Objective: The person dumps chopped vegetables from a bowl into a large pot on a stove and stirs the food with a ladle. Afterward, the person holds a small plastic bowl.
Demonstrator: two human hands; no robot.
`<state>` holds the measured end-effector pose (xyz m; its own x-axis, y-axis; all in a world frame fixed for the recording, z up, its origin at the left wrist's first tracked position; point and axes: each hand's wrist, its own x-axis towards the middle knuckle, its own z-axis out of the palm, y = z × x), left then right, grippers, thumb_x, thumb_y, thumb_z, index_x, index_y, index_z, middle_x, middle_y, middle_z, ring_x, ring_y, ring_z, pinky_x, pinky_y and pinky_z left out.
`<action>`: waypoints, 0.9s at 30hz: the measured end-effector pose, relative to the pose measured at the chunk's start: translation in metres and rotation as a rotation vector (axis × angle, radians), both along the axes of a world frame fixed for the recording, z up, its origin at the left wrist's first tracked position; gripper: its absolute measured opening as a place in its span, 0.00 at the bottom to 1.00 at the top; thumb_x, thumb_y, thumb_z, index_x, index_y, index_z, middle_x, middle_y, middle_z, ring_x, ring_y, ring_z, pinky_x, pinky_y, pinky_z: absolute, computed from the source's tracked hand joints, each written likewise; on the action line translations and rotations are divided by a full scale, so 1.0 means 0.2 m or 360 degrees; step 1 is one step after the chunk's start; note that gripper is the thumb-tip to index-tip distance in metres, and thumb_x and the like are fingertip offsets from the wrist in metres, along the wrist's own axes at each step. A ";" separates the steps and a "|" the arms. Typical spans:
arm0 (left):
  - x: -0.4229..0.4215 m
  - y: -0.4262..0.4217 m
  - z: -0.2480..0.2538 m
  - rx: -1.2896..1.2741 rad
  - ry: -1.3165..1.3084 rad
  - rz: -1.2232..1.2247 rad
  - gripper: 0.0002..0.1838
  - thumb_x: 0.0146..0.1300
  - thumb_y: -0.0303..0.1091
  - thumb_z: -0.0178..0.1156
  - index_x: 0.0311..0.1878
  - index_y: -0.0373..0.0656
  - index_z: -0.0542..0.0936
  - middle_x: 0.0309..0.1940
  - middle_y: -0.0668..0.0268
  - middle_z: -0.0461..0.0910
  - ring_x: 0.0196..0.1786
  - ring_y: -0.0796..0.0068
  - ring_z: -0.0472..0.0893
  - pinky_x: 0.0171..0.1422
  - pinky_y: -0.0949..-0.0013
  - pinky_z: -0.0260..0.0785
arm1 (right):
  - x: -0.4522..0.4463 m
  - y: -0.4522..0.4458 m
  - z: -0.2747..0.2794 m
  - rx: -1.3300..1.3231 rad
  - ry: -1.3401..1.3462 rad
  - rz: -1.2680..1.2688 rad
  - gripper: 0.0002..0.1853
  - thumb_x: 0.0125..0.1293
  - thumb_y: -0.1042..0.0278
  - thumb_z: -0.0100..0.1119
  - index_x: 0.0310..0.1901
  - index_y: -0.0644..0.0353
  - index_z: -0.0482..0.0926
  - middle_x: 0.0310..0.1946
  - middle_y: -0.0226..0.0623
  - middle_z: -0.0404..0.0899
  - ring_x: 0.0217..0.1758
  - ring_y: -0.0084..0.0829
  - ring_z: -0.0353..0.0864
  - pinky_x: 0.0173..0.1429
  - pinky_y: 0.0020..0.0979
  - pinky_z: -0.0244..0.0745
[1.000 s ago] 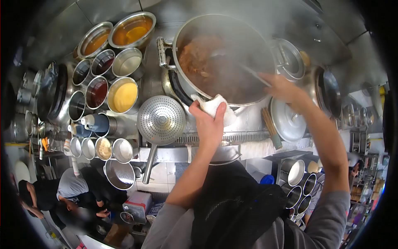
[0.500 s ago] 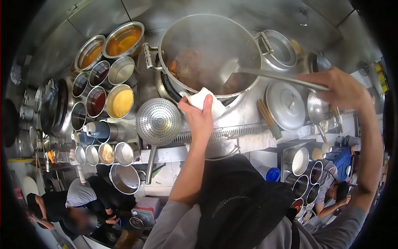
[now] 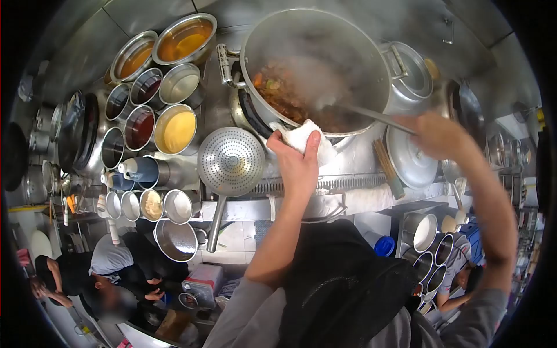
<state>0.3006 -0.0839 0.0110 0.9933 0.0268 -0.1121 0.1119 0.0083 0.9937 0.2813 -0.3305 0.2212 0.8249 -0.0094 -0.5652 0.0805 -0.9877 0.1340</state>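
Observation:
A large steaming metal pot (image 3: 374,69) stands on the stove, with brown stew (image 3: 284,95) and orange and green pieces inside. My left hand (image 3: 297,165) is closed on a folded white cloth (image 3: 307,138), pressed at the pot's near rim. Over the pot's right side, my right hand (image 3: 441,136) is wrapped round the handle of a long metal spatula (image 3: 371,113). The spatula's head is down in the food, mostly hidden by steam. Left of my left forearm lies a perforated strainer (image 3: 232,161), its handle pointing toward me.
At left stand metal bowls of amber liquid (image 3: 184,45) and several seasoning containers, one holding something yellow (image 3: 175,130). A pot lid (image 3: 411,159) and a bundle of sticks (image 3: 387,168) lie at right. Co-workers are at lower left (image 3: 125,258) and lower right (image 3: 455,278).
My right hand has moved lower and inward, and the spatula's head has sunk deeper into the food. The view has shifted, so the pot sits farther right. My left hand still grips the cloth.

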 end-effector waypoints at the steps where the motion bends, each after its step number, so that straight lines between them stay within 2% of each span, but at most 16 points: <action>1: 0.00 0.00 0.00 -0.0010 -0.0004 0.0007 0.47 0.73 0.49 0.72 0.70 0.24 0.53 0.61 0.36 0.75 0.63 0.52 0.80 0.72 0.56 0.70 | 0.00 0.00 -0.12 0.0028 -0.0113 -0.0032 0.34 0.70 0.69 0.64 0.78 0.56 0.72 0.37 0.59 0.88 0.46 0.60 0.89 0.57 0.52 0.84; 3: 0.00 0.00 -0.01 0.0084 -0.0040 0.0005 0.46 0.73 0.48 0.72 0.70 0.24 0.53 0.61 0.36 0.75 0.63 0.52 0.80 0.72 0.55 0.70 | -0.01 -0.03 -0.34 0.0053 -0.0241 -0.0050 0.34 0.70 0.69 0.64 0.78 0.58 0.71 0.39 0.61 0.87 0.47 0.62 0.88 0.57 0.54 0.82; 5: 0.00 0.01 -0.03 0.0102 -0.0043 0.0012 0.45 0.73 0.47 0.72 0.70 0.25 0.53 0.61 0.36 0.76 0.63 0.52 0.80 0.72 0.55 0.70 | -0.05 -0.07 -0.47 0.0567 -0.0708 -0.0187 0.34 0.69 0.70 0.65 0.77 0.59 0.71 0.42 0.64 0.87 0.49 0.65 0.87 0.56 0.57 0.80; 7: 0.00 0.01 -0.04 0.0069 -0.0064 0.0012 0.46 0.72 0.46 0.73 0.72 0.24 0.54 0.61 0.32 0.73 0.63 0.43 0.80 0.71 0.52 0.70 | -0.10 -0.09 -0.45 0.0729 -0.0722 -0.0235 0.34 0.69 0.72 0.65 0.78 0.59 0.71 0.44 0.67 0.86 0.49 0.67 0.85 0.57 0.59 0.77; 8: 0.01 0.01 -0.04 0.0078 -0.0071 0.0014 0.46 0.72 0.46 0.73 0.72 0.24 0.54 0.61 0.32 0.73 0.63 0.43 0.80 0.71 0.52 0.70 | -0.12 -0.09 -0.42 0.0752 -0.0785 -0.0207 0.34 0.69 0.72 0.64 0.78 0.59 0.71 0.44 0.66 0.86 0.49 0.65 0.86 0.57 0.58 0.78; 10: 0.00 0.00 -0.03 0.0142 -0.0041 0.0006 0.44 0.73 0.46 0.72 0.70 0.26 0.53 0.61 0.36 0.76 0.63 0.52 0.80 0.72 0.55 0.70 | -0.13 -0.08 -0.35 0.0773 -0.0874 -0.0215 0.34 0.69 0.73 0.64 0.78 0.58 0.71 0.43 0.65 0.87 0.49 0.64 0.86 0.57 0.57 0.78; 13: 0.00 -0.01 -0.04 0.0145 -0.0089 0.0023 0.44 0.73 0.46 0.72 0.71 0.26 0.54 0.61 0.36 0.76 0.64 0.52 0.80 0.72 0.56 0.70 | 0.04 0.00 -0.28 0.0695 -0.0853 -0.0178 0.33 0.70 0.73 0.63 0.77 0.56 0.72 0.43 0.61 0.87 0.49 0.60 0.87 0.56 0.54 0.80; 15: 0.00 -0.01 -0.03 0.0125 -0.0100 -0.0003 0.45 0.73 0.47 0.72 0.71 0.26 0.54 0.62 0.37 0.75 0.64 0.52 0.80 0.72 0.56 0.70 | 0.11 -0.02 -0.32 0.0618 -0.0626 0.0070 0.34 0.69 0.73 0.62 0.78 0.46 0.74 0.42 0.55 0.88 0.47 0.57 0.88 0.55 0.51 0.82; 16: 0.00 -0.01 -0.03 0.0144 -0.0124 0.0009 0.45 0.73 0.47 0.72 0.71 0.26 0.54 0.62 0.38 0.74 0.64 0.52 0.80 0.72 0.56 0.70 | 0.08 -0.04 -0.30 0.0616 -0.0627 0.0055 0.34 0.69 0.73 0.62 0.78 0.46 0.74 0.42 0.55 0.88 0.47 0.57 0.88 0.55 0.51 0.82; 18: 0.00 0.00 -0.03 0.0160 -0.0112 0.0044 0.46 0.72 0.48 0.73 0.70 0.25 0.55 0.62 0.39 0.73 0.64 0.53 0.79 0.71 0.56 0.70 | 0.01 -0.09 -0.20 0.0291 -0.0378 0.0141 0.37 0.67 0.73 0.63 0.78 0.35 0.74 0.41 0.52 0.88 0.47 0.55 0.88 0.55 0.51 0.83; 20: -0.01 -0.01 -0.05 0.0154 -0.0105 0.0058 0.46 0.72 0.49 0.73 0.70 0.25 0.55 0.61 0.38 0.74 0.63 0.54 0.79 0.71 0.56 0.71 | -0.09 -0.14 -0.03 0.0135 -0.0282 0.0041 0.39 0.64 0.74 0.65 0.77 0.29 0.74 0.41 0.51 0.87 0.49 0.53 0.88 0.56 0.51 0.83; 22: 0.00 0.00 -0.07 0.0141 -0.0124 0.0049 0.47 0.72 0.50 0.73 0.70 0.24 0.55 0.60 0.38 0.75 0.63 0.55 0.80 0.70 0.57 0.71 | -0.21 -0.17 0.13 0.0111 -0.0303 -0.0111 0.39 0.62 0.77 0.65 0.75 0.34 0.77 0.42 0.51 0.87 0.50 0.52 0.87 0.59 0.51 0.82; 24: 0.00 0.00 -0.07 0.0100 -0.0146 0.0053 0.47 0.72 0.51 0.73 0.70 0.25 0.55 0.60 0.38 0.75 0.62 0.55 0.80 0.70 0.57 0.71 | -0.29 -0.23 0.23 0.0089 -0.0470 -0.0099 0.37 0.60 0.81 0.66 0.72 0.40 0.81 0.42 0.50 0.87 0.51 0.53 0.87 0.60 0.49 0.81; 27: 0.01 -0.01 -0.10 0.0140 -0.0204 0.0047 0.47 0.72 0.52 0.72 0.71 0.25 0.54 0.59 0.39 0.76 0.62 0.55 0.81 0.71 0.57 0.71 | -0.33 -0.20 0.37 -0.0029 -0.0606 -0.0053 0.35 0.60 0.82 0.66 0.70 0.44 0.83 0.44 0.49 0.88 0.51 0.53 0.87 0.61 0.49 0.81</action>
